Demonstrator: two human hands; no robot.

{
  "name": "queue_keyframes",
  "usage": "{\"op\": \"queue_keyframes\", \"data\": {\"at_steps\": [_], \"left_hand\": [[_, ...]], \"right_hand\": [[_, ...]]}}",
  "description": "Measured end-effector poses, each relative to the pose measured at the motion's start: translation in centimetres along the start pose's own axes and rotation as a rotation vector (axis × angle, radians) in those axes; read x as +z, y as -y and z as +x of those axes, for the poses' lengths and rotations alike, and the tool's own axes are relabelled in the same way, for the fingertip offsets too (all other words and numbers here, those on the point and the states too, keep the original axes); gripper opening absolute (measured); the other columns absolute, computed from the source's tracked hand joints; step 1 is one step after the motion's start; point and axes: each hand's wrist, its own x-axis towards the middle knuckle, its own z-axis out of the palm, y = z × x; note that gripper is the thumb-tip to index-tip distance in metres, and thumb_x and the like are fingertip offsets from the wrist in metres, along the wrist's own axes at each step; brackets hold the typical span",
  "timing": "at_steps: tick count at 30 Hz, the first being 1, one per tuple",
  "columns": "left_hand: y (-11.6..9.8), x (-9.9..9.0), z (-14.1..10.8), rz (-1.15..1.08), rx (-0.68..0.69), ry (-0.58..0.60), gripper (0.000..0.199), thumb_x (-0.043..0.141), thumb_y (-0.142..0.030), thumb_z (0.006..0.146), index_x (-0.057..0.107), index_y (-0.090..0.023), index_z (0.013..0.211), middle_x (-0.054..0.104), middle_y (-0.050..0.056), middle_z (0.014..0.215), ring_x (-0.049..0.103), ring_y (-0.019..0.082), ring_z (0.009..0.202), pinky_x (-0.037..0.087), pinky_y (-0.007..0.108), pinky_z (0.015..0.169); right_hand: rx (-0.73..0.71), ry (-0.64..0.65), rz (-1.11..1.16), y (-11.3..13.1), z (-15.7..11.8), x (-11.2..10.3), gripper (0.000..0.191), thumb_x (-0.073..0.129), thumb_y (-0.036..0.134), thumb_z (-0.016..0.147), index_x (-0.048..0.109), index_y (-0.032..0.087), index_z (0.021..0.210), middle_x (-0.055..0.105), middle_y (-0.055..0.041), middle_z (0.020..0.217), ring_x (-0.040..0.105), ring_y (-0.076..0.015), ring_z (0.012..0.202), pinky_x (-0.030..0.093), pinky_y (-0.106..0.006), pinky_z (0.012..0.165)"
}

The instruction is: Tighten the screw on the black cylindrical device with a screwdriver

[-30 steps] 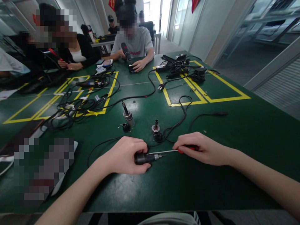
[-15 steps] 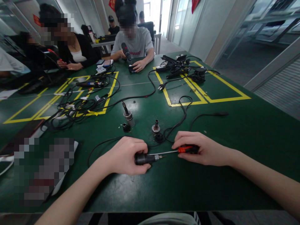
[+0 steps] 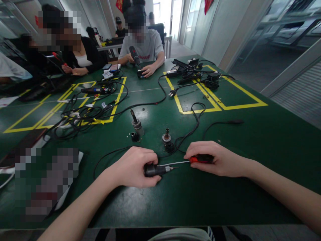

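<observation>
My left hand [image 3: 137,167] is wrapped round a black cylindrical tool body [image 3: 160,170] with a thin metal tip pointing right. In my right hand [image 3: 215,159] is the red and black handle of a screwdriver [image 3: 194,159]. Its long shaft reaches left to the tool body beside my left fingers; where the shaft's end rests is hidden. Beyond my hands, a metal motor-like part [image 3: 137,126] stands upright near a small black cap [image 3: 134,136]. Right of these stands a shorter metal part [image 3: 166,138] with a black ring [image 3: 170,147] at its foot.
Tangled black cables [image 3: 72,117] lie at the left, and more black devices [image 3: 187,72] at the back right. Across the green table [image 3: 240,194], a person [image 3: 144,47] holds a power tool. Another person [image 3: 85,60] sits to the left. A blurred flat item [image 3: 50,184] lies near left.
The screwdriver handle has turned slightly in my right fingers, with more black showing. My left hand and the black tool body have hardly moved.
</observation>
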Motion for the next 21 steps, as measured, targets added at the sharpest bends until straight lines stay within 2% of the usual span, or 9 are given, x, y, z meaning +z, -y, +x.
{"op": "queue_keyframes", "data": {"at_steps": [8,15,21], "left_hand": [[-0.06,-0.05,-0.04,-0.024,-0.009,0.005,0.018,0.078,-0.03,0.078,0.063,-0.021,0.08,0.06,-0.004,0.073,0.052,0.013,0.064,0.032,0.025,0.061],[-0.02,0.02,-0.02,-0.032,-0.025,0.004,0.019,0.077,-0.029,0.076,0.061,-0.02,0.079,0.058,-0.004,0.072,0.049,0.013,0.064,0.031,0.025,0.061],[-0.01,0.07,0.09,-0.04,-0.02,0.003,0.02,0.077,-0.027,0.075,0.06,-0.02,0.078,0.057,-0.005,0.072,0.048,0.012,0.064,0.03,0.025,0.061]], "right_hand": [[-0.003,-0.004,-0.051,-0.21,-0.2,0.03,0.011,0.073,0.023,0.103,0.077,0.02,0.113,0.079,-0.0079,0.102,0.075,-0.0199,0.092,0.06,-0.031,0.083],[-0.005,0.049,-0.044,0.25,0.03,-0.02,0.015,0.063,0.026,0.111,0.076,0.019,0.111,0.078,-0.0073,0.098,0.074,-0.0181,0.083,0.056,-0.028,0.075],[-0.002,0.032,-0.053,0.3,0.15,0.09,0.021,0.055,0.021,0.113,0.076,0.019,0.113,0.079,-0.007,0.096,0.073,-0.0174,0.082,0.055,-0.027,0.074]]}}
